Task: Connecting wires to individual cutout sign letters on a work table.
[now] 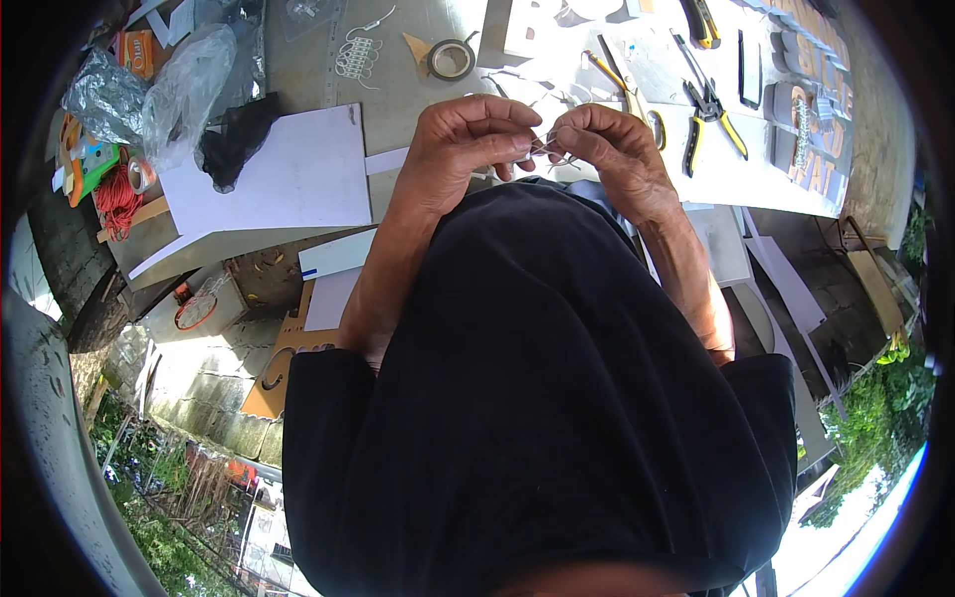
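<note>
Close to my body at the table's near edge, both hands are raised in a pinch. Between the fingertips run thin light-coloured wires [550, 149], their loose ends sticking out below and to the side. My left hand [453, 149] grips them from the left with thumb and forefinger. From the other side my right hand [617, 159] pinches the same wires. Exactly where the strands join is hidden by the fingers. Past the hands lie a yellow-handled tool [631, 92] with a long thin end and a roll of black tape [452, 61].
Yellow-and-black pliers [708, 111], a utility knife [702, 24] and a black-framed rectangle [750, 70] lie at right, near cut-out letters [804, 124]. At left are a white sheet [288, 174], clear plastic bags [189, 99], red cord [118, 202] and a wired module string [358, 58].
</note>
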{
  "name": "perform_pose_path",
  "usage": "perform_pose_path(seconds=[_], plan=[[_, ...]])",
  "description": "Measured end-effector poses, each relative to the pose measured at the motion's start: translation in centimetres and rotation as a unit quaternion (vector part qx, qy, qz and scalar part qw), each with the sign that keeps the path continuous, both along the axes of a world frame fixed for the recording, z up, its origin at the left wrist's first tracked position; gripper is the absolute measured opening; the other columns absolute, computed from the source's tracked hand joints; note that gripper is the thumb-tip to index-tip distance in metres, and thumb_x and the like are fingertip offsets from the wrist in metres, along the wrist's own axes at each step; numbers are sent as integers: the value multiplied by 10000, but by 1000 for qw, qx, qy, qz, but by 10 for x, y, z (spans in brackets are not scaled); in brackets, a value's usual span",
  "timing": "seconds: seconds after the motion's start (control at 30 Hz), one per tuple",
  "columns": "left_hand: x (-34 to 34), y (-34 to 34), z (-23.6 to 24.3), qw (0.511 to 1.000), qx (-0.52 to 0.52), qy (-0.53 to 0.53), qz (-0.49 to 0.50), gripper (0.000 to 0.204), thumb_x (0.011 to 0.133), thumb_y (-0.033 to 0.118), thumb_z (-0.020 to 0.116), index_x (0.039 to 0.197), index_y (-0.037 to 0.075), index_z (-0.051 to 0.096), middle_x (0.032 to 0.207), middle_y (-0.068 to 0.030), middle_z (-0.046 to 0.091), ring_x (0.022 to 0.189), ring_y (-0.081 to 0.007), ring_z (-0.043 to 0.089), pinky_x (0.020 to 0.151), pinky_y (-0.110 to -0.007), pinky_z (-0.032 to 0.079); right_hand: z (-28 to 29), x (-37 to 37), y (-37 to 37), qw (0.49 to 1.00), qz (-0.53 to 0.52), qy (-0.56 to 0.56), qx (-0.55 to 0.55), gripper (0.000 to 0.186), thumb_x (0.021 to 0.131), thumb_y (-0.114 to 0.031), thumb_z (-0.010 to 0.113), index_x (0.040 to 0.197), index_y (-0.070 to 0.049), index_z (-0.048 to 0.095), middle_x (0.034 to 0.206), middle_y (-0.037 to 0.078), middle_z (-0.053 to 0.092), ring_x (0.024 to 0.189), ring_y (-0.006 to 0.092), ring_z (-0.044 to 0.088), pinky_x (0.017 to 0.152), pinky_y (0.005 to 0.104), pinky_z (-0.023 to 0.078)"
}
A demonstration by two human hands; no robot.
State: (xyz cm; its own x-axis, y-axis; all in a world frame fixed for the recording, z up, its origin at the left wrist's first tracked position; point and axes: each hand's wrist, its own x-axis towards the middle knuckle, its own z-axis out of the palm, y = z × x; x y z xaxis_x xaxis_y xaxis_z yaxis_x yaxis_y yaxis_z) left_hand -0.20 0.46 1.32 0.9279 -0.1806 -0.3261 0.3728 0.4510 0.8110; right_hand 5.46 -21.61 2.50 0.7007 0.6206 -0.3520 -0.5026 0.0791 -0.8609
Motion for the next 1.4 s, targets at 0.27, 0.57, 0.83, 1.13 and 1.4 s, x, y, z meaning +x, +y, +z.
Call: perform_pose_path(seconds=[0.27,0.57,0.83,1.13,1.4], plan=[[0,4,-5,999,-35,16,14,205,875,-16,709,1080,-22,720,906,-124,754,746,-196,749,560,-247,537,1,-1,7,1000,-19,11,-9,180,935,-163,713,994,7,714,909,74,716,885,154,661,867,318,510],[-4,7,-5,1000,-3,-9,24,252,883,-40,677,1134,-25,688,935,-121,744,744,-170,705,585,-257,512,0,-2,11,1000,-9,-1,1,167,950,-173,694,999,-14,713,917,60,710,885,149,655,869,332,508],[-2,6,-7,999,14,-9,32,231,872,-19,729,1102,-15,706,940,-109,754,786,-172,742,595,-231,518,0,-2,10,1000,-3,3,2,174,952,-169,680,988,-1,708,912,57,707,888,135,637,872,315,496],[5,7,-22,989,143,1,33,226,883,49,749,1104,11,718,938,-101,764,848,-128,732,644,-223,511,-26,-1,11,1000,-12,-7,-20,180,959,-183,701,1024,-15,703,922,59,708,891,143,644,867,322,507],[17,8,-49,980,200,-1,4,215,901,57,740,1109,8,721,982,-92,759,827,-114,706,648,-221,507,-58,6,5,985,27,-63,-155,240,991,-238,660,1051,-9,703,898,48,706,867,121,632,837,299,505]])
